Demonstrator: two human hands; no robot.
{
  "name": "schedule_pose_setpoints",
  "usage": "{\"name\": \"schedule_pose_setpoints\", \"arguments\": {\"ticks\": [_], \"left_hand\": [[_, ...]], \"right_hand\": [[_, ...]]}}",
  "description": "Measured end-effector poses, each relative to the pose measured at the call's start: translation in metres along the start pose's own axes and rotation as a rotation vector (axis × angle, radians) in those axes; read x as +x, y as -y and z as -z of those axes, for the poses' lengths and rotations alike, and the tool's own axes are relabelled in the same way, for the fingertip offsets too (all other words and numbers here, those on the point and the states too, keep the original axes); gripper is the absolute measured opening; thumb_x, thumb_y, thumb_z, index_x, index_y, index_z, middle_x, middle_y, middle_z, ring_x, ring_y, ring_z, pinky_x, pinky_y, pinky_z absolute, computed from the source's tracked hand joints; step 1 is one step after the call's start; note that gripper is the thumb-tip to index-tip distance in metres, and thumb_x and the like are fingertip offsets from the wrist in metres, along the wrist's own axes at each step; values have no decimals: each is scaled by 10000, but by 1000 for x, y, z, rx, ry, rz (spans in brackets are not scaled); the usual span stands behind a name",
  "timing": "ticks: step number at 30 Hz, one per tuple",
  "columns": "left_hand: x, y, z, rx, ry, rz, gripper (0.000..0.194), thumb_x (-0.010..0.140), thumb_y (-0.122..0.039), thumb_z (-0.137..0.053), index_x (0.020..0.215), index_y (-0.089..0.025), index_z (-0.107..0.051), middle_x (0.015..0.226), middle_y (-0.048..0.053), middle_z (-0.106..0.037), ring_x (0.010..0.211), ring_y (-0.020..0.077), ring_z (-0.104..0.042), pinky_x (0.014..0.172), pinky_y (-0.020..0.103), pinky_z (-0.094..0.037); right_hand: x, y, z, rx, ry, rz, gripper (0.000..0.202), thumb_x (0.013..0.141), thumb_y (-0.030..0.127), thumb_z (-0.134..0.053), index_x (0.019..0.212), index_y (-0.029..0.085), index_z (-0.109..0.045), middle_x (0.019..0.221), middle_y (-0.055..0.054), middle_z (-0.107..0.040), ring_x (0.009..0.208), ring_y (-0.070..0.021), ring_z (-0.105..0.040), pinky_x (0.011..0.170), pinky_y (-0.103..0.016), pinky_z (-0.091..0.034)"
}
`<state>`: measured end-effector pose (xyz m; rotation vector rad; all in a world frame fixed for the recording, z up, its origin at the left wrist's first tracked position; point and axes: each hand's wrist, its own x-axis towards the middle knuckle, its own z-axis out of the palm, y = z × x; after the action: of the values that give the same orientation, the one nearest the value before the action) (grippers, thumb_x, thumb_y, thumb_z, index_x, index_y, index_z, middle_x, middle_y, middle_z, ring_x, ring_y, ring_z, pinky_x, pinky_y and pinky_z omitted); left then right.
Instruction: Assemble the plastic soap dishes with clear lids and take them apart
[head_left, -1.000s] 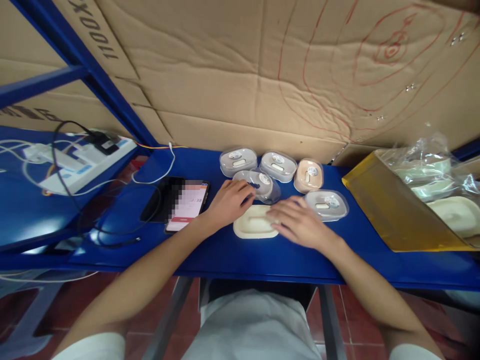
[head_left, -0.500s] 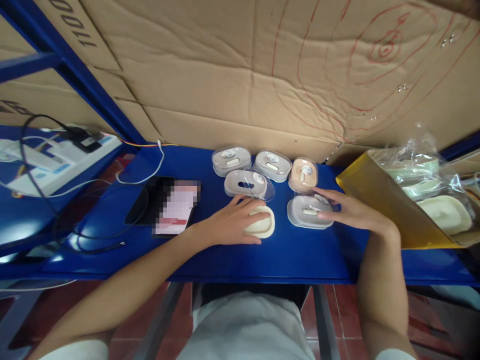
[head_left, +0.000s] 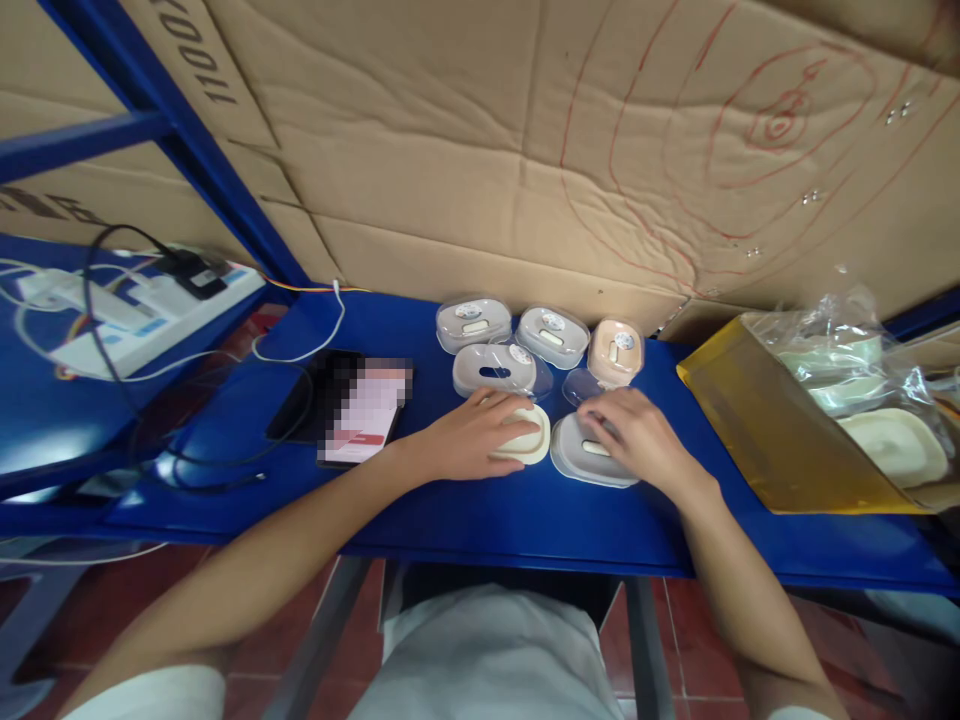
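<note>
My left hand [head_left: 474, 436] is closed around a cream oval plastic dish [head_left: 531, 440] lying on the blue table. Its fingers reach over the far side and the thumb presses the near side. My right hand [head_left: 634, 432] curls over a grey oval plastic box [head_left: 581, 455] just to the right of the dish. Its fingertips are at the box top, beside a small cream piece there. Behind that hand lies a clear plastic cover [head_left: 581, 386]; whether it is joined to the box I cannot tell. Another grey box [head_left: 472, 378] with a dark slot sits behind the dish.
Two grey boxes [head_left: 474, 326] [head_left: 553, 336] and a peach box [head_left: 616, 350] stand along the cardboard wall [head_left: 420, 160]. A phone [head_left: 367, 410] and cables lie left, near a power strip [head_left: 161, 315]. At right, a carton [head_left: 780, 430] holds bagged pale dishes.
My right hand has moved left with the grey box, bringing it close to the cream dish. The clear cover now shows behind the hand. My left hand stays on the dish.
</note>
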<state>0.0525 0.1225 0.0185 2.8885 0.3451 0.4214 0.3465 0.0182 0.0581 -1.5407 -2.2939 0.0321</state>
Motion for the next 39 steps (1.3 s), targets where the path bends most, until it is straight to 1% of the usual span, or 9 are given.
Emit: {"name": "schedule_pose_setpoints", "arguments": {"ticks": [4, 8, 11, 14, 20, 27, 32, 35, 39], "left_hand": [[0, 1, -1, -10, -33, 2, 476, 938, -385, -841, 1370, -229, -716, 1509, 170, -623, 1429, 393, -576, 1213, 564, -417], [2, 3, -1, -24, -23, -8, 379, 950, -362, -823, 1301, -242, -742, 1477, 147, -639, 1403, 376, -596, 1204, 546, -422], [2, 3, -1, -32, -26, -16, 346, 958, -352, -811, 1279, -241, -745, 1461, 142, -644, 1382, 370, -614, 1198, 541, -419], [1, 4, -3, -29, -28, -8, 386, 966, -350, -800, 1327, -238, -723, 1450, 146, -645, 1372, 368, -622, 1186, 524, -427], [1, 1, 1, 54, -5, 2, 529, 974, -395, -794, 1436, -197, -629, 1460, 171, -634, 1371, 374, -605, 1177, 515, -431], [5, -30, 2, 67, -18, -136, 474, 992, -445, -770, 1402, -240, -648, 1466, 163, -631, 1304, 361, -619, 1126, 515, -439], [3, -39, -15, 14, -2, -242, 311, 977, -456, -793, 1134, -201, -708, 1362, 149, -688, 1248, 326, -649, 1118, 482, -424], [3, -36, -17, 16, -40, -237, 286, 978, -456, -791, 1041, -189, -706, 1302, 138, -704, 1185, 302, -671, 1114, 469, -418], [2, -29, -13, 25, -76, -231, 360, 970, -518, -806, 986, -172, -705, 1309, 146, -703, 1165, 300, -681, 1118, 469, -418]], "right_hand": [[-7, 9, 6, 167, 255, 32, 289, 999, 529, -770, 1118, 272, -710, 1060, -37, -787, 945, -241, -752, 885, -406, -570], [-14, 12, 4, 234, 308, 11, 429, 881, 347, -905, 1229, 289, -660, 1307, -74, -738, 1185, -282, -722, 979, -452, -617], [-17, 11, 4, 253, 307, 20, 360, 967, 290, -802, 1299, 303, -661, 1357, -88, -732, 1250, -301, -717, 1037, -496, -627], [-16, 14, 6, 272, 274, 14, 306, 1087, 341, -640, 1391, 308, -652, 1420, -81, -735, 1302, -297, -722, 1094, -509, -618], [-1, 21, -3, 198, 53, -6, 396, 1139, 407, -516, 1496, 290, -642, 1440, -95, -749, 1313, -306, -733, 1121, -506, -608], [5, 18, -26, -60, -29, 21, 366, 1143, 389, -520, 1397, 214, -716, 1349, -136, -792, 1181, -328, -780, 976, -505, -613], [3, 15, -22, -80, -3, 84, 340, 1115, 329, -586, 1420, 218, -688, 1340, -115, -791, 1209, -315, -748, 1012, -500, -577], [2, 3, -10, 20, -96, 77, 358, 1110, 371, -602, 1450, 272, -654, 1397, -84, -764, 1287, -292, -710, 1093, -487, -540], [3, -39, -8, -35, -272, -157, 430, 1112, 458, -549, 1499, 281, -614, 1575, -127, -640, 1481, -355, -567, 1202, -578, -435]]}}
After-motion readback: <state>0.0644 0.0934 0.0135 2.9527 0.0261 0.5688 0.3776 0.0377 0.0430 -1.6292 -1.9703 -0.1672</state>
